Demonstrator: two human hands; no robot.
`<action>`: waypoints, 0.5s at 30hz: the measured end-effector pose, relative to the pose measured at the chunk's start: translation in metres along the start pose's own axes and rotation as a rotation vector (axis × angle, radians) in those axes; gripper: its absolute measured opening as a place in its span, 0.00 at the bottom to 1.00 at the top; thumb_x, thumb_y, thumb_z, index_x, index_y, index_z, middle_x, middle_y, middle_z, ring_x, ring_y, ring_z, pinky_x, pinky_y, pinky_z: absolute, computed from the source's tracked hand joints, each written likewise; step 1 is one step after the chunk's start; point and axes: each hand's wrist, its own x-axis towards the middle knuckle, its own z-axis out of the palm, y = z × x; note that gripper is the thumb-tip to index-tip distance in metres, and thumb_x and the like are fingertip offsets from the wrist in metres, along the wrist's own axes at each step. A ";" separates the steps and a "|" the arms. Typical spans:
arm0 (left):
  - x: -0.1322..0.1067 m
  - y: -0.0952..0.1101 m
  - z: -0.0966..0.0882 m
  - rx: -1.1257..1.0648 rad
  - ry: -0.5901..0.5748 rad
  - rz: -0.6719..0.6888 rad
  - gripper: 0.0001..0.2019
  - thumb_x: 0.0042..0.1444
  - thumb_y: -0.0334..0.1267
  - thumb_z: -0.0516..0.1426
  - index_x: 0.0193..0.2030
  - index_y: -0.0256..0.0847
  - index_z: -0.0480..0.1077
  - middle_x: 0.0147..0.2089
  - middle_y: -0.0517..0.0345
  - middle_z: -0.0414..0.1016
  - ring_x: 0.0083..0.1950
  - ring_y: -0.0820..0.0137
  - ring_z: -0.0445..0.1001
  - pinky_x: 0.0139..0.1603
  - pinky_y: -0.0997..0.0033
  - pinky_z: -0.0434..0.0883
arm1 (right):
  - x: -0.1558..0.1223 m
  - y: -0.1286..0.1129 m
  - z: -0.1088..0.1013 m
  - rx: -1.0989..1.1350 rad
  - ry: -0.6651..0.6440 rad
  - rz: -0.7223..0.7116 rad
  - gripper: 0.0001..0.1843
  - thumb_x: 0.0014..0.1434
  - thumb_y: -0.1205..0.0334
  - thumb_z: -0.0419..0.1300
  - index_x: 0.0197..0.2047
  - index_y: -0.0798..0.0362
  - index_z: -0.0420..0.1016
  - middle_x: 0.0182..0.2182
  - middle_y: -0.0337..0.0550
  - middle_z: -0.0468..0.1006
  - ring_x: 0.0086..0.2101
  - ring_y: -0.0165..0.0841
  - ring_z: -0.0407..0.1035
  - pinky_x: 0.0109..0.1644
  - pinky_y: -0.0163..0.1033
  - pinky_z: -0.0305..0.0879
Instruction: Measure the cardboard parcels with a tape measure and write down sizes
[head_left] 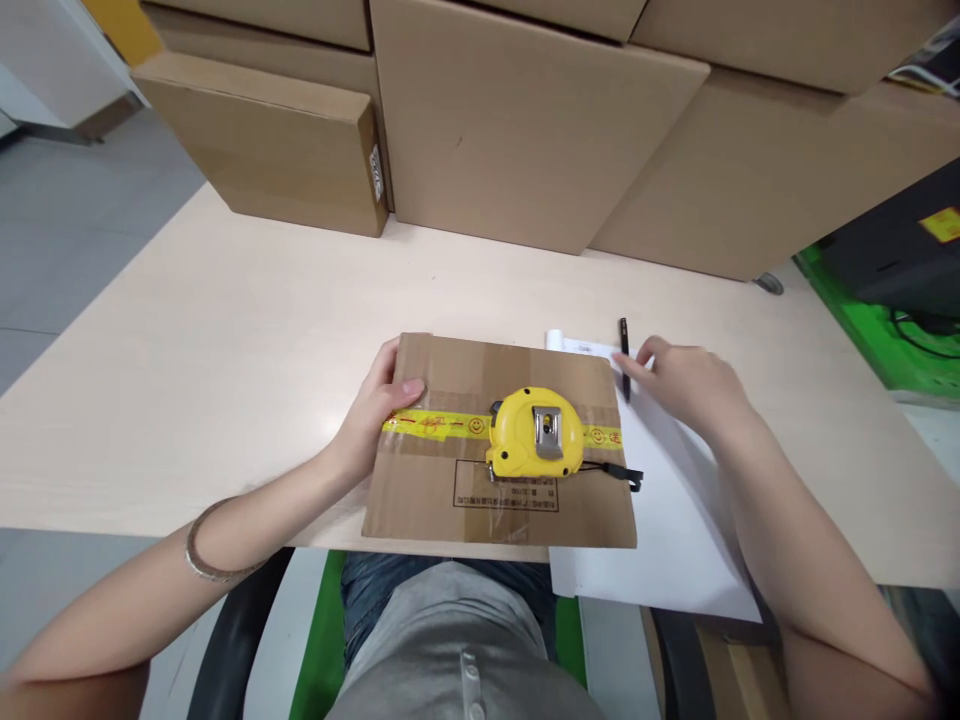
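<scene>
A flat cardboard box (442, 500) sits in front of me at the table's front edge, with yellow printed tape across it. My left hand (379, 395) grips its left side, thumb on top and the other fingers hidden behind. On the box lies a yellow tape measure (517, 440) with a metal belt clip and a black wrist strap (622, 474). Past the right side of the box, my right hand (686, 378) has its fingers apart, one fingertip at a black pen (625, 385). White paper (667, 530) lies beneath the pen, partly covered by the box.
Large cardboard boxes (517, 130) stand along the back of the table (225, 400). A smaller carton (270, 150) stands at the back left. On the right is a green crate (855, 330) with dark items in it. The paper overhangs the table's front edge.
</scene>
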 end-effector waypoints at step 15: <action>0.016 -0.013 -0.027 0.242 -0.168 0.163 0.35 0.60 0.51 0.64 0.72 0.49 0.63 0.75 0.50 0.66 0.76 0.44 0.62 0.75 0.42 0.64 | -0.100 -0.091 -0.025 0.268 -0.090 -0.875 0.33 0.61 0.37 0.67 0.60 0.49 0.69 0.59 0.56 0.76 0.57 0.53 0.71 0.58 0.59 0.72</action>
